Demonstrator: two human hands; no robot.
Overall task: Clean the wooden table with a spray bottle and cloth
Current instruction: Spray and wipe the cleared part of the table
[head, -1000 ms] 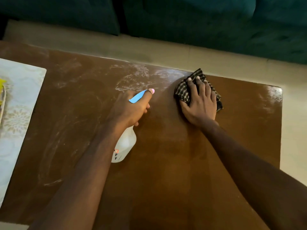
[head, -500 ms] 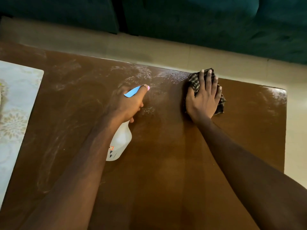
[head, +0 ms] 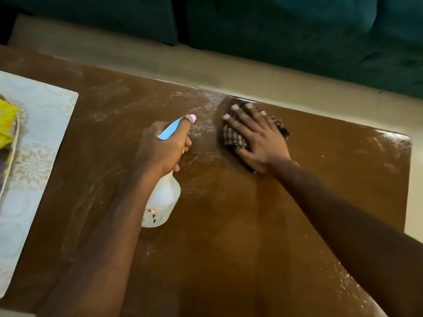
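The brown wooden table [head: 229,248] fills most of the view, with whitish streaks and droplets near its far edge. My left hand [head: 162,149] grips a white spray bottle [head: 163,202] that has a blue trigger and a pink nozzle, held tilted with the nozzle toward the far edge. My right hand [head: 258,136] lies flat with fingers spread on a dark checked cloth [head: 233,138], pressing it onto the table close to the far edge. The cloth is mostly hidden under the hand.
A pale patterned mat [head: 34,156] covers the table's left end, with a yellow item [head: 6,120] on a tray at the left border. Beyond the far edge are a beige floor [head: 229,72] and a dark green sofa [head: 297,30].
My right hand has slid the cloth left along the far edge, toward the wet streaks. The bottle hand has stayed in about the same place, and the view has shifted.
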